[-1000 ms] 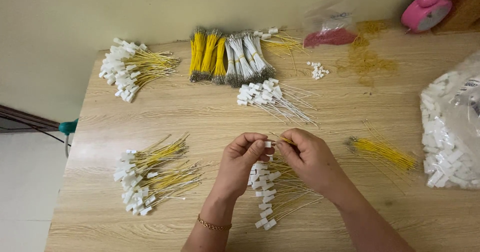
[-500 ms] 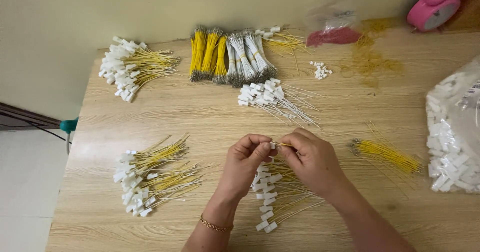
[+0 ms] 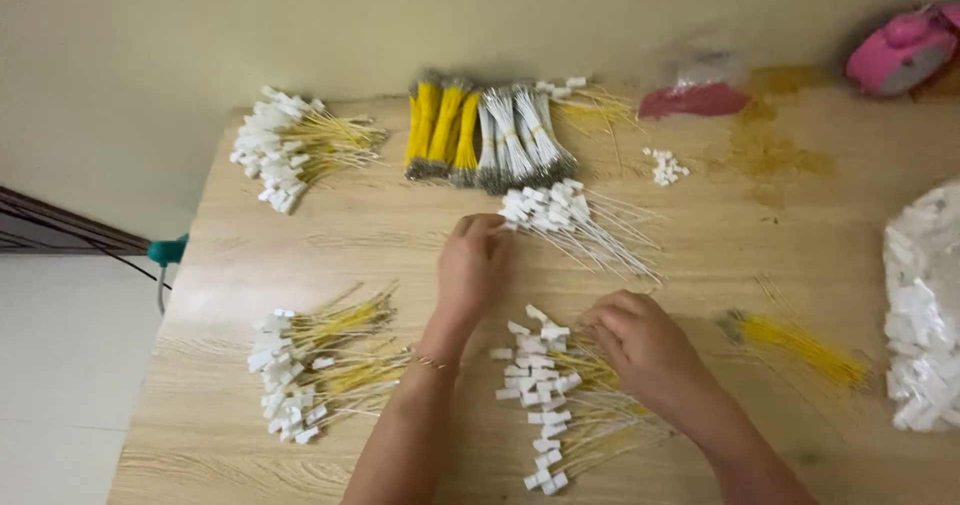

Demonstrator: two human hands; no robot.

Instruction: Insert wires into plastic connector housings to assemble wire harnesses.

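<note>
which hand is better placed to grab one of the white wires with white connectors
Left, most likely. The left hand already reaches the near end of the white-wire pile, fingers at its connectors. The right hand rests lower, on the yellow-wire pile.

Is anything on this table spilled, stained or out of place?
Yes. A yellowish-brown stain marks the wooden table near the back right, beside a red bag. The wire piles look sorted, not spilled.
</note>
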